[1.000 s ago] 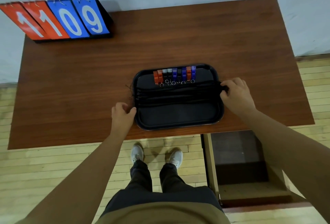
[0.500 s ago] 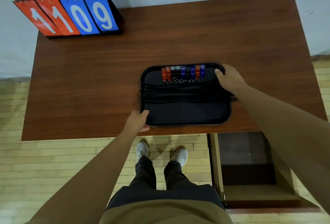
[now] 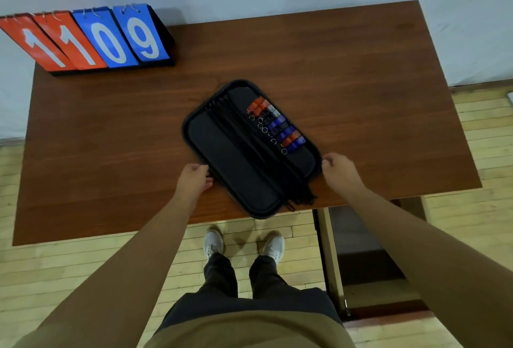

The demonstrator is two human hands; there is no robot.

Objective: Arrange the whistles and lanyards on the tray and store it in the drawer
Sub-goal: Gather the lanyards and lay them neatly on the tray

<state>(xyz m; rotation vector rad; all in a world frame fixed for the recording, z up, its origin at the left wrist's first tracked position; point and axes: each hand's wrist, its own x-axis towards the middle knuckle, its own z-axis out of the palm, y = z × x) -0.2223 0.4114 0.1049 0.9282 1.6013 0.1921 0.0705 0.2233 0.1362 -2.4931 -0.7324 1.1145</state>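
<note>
With my left hand [image 3: 194, 178] and right hand [image 3: 337, 171] clamped on opposite edges of the tray [image 3: 236, 170], lying askew near the table's [image 3: 361, 97] front edge, I'd keep it level so whistles [image 3: 277, 125] and lanyards [image 3: 266, 158] don't slide toward the drawer [image 3: 369, 272].

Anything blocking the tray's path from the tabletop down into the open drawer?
Nothing visible. The tray sits at the table's near edge, both hands on its sides: left hand, right hand. The open drawer below right looks empty, though the right forearm hides part.
</note>
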